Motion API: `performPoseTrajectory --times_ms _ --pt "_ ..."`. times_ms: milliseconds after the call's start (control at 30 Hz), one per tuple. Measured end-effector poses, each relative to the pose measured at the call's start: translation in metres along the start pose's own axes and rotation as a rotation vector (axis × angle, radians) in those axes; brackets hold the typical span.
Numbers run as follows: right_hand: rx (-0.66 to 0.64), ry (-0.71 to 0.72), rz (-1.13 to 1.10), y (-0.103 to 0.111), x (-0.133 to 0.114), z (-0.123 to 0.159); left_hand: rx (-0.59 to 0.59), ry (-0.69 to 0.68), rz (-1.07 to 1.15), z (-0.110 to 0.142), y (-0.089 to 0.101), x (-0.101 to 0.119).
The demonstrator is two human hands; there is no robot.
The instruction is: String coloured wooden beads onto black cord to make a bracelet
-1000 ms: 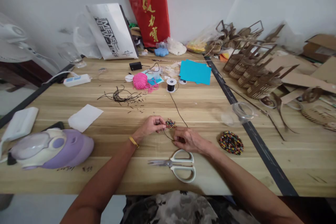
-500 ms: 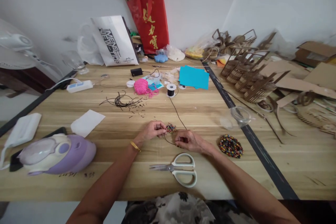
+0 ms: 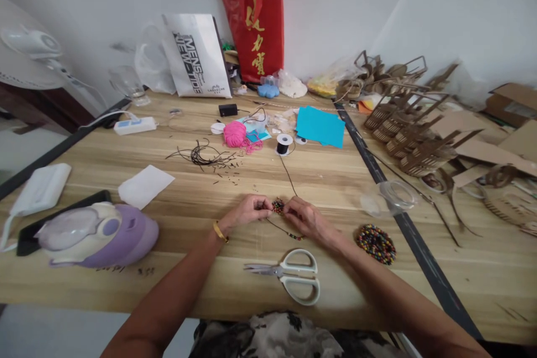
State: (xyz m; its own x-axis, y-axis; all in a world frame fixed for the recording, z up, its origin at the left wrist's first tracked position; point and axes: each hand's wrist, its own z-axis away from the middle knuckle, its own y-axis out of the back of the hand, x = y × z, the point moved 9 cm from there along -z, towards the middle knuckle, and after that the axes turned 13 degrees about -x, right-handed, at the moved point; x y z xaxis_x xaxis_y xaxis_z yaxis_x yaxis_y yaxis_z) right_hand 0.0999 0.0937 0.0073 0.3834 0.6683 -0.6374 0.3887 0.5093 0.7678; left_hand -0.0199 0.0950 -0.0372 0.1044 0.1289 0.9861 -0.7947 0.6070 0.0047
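A small pile of multicoloured beads (image 3: 277, 206) lies on the table between my hands. My left hand (image 3: 251, 210) is at its left side, thumb and fingers pinched on a thin black cord (image 3: 274, 225). Several beads are threaded on that cord and rest below my right hand (image 3: 305, 216). The fingertips of my right hand are closed together at the right edge of the pile; what they hold is too small to make out. From behind this hand the cord runs up to a white spool (image 3: 284, 140) wound with black cord.
Scissors (image 3: 289, 275) lie near the front edge, blades partly apart. A coiled bead string (image 3: 376, 244) sits to the right. Cut black cords (image 3: 201, 152), pink yarn (image 3: 235, 133) and blue sheets (image 3: 320, 126) are farther back. A purple-and-white device (image 3: 104, 234) stands at left.
My right hand has moved up to the bead pile, uncovering the threaded beads on the cord. My left hand stays beside the pile. The whole view has shifted slightly.
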Motion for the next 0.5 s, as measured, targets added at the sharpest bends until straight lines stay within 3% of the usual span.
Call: performPoseTrajectory --times_ms 333,500 --pt "-0.178 -0.167 0.404 -0.016 -0.003 -0.028 -0.037 0.001 -0.051 0.000 -0.001 0.000" --pt "-0.258 -0.211 0.483 -0.020 -0.007 -0.033 -0.056 -0.019 -0.051 0.000 -0.002 0.002"
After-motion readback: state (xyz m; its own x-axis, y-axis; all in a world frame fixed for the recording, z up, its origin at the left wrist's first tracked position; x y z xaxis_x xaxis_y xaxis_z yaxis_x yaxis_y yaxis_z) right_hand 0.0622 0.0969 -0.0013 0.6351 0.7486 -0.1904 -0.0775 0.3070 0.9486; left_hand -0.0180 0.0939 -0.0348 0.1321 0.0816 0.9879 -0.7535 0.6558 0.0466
